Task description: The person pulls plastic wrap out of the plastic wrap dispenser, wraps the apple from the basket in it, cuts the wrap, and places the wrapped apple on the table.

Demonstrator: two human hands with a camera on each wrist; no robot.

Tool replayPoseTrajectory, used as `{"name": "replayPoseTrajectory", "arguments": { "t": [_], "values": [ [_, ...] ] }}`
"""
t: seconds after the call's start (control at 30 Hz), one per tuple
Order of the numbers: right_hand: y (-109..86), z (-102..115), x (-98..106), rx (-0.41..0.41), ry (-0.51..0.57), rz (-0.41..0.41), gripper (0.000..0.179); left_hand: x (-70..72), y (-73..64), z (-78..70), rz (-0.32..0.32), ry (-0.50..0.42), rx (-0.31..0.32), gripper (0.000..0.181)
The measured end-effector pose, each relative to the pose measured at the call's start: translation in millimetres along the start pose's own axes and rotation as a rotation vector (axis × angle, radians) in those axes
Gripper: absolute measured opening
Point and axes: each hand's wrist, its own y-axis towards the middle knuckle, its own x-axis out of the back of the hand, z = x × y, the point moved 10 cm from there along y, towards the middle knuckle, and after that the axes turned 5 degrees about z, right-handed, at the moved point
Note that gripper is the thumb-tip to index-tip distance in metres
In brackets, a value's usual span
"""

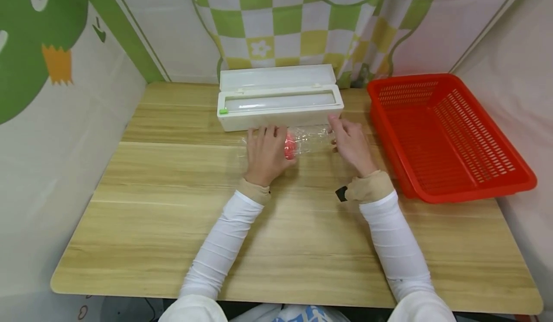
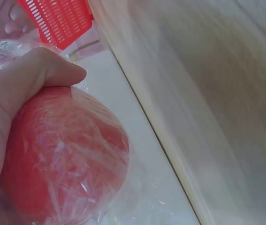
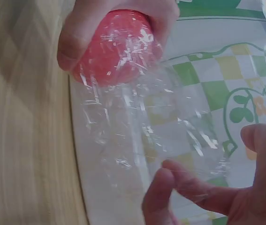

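Note:
My left hand [image 1: 265, 156] grips a round red object [image 2: 67, 154] wrapped in clear cling film, its thumb lying across the top in the left wrist view. Loose cling film [image 1: 313, 138] trails from the red object towards my right hand [image 1: 351, 144]. In the right wrist view the right fingers [image 3: 203, 190] touch the far end of the film, while the thumb stands apart from them. Just behind both hands is a white cling film dispenser [image 1: 281, 119] with its lid raised and a green slider [image 1: 223, 111] at its left end. The red object's exact kind is unclear.
A red perforated plastic basket [image 1: 449, 195] stands on the right of the wooden table [image 1: 164, 216]. Patterned white and green cloth [image 1: 285, 22] hangs behind the dispenser, and pale cloth walls rise at both sides.

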Motion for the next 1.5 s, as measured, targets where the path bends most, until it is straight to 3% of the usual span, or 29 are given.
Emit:
{"name": "replayPoseTrajectory", "arguments": {
  "t": [0.13, 0.3, 0.4, 0.5, 0.63, 0.73, 0.8, 1.0, 1.27, 1.37, 1.5],
  "values": [
    [3.8, -4, 0, 0.041, 0.048, -0.104, 0.065, -4.9, -0.2, -2.9, 0.031, -0.025, -0.016, 0.081],
    [-1.8, 8, 15, 0.251, 0.048, -0.367, 0.061, -7.6, 0.6, -2.7, 0.077, -0.073, -0.011, 0.081],
    [-7.5, 12, 25, 0.29, -0.012, -0.487, 0.059, -7.3, 1.1, -3.1, 0.105, -0.092, -0.007, 0.08],
    [-6.4, 8, 29, 0.2, -0.02, -0.444, 0.057, -5.1, 0.9, -3.9, 0.132, -0.104, 0.0, 0.082],
    [-1.4, 2, 23, 0.072, 0.022, -0.2, 0.068, 0.5, 0.1, -4.9, 0.13, -0.109, 0.007, 0.085],
    [1.0, 2, 12, 0.054, 0.059, -0.049, 0.072, 3.3, -0.3, -7.7, 0.116, -0.1, -0.007, 0.085],
    [3.3, 2, 8, 0.069, 0.083, -0.03, 0.069, 3.4, -0.4, -10.7, 0.114, -0.093, -0.022, 0.085],
    [6.0, 1, 9, 0.147, 0.097, -0.2, 0.045, 2.7, -0.2, -18.0, 0.111, -0.071, -0.046, 0.084],
    [-13.6, 27, 35, 0.424, -0.041, -0.518, 0.041, 4.9, 0.3, -21.1, 0.126, -0.131, -0.066, 0.082],
    [-15.9, 29, 41, 0.448, -0.057, -0.552, 0.041, 5.2, -0.1, -24.7, 0.146, -0.191, -0.087, 0.078],
    [-14.1, 26, 45, 0.431, -0.065, -0.531, 0.041, 6.1, -1.4, -30.7, 0.159, -0.275, -0.117, 0.078]
  ]
}}
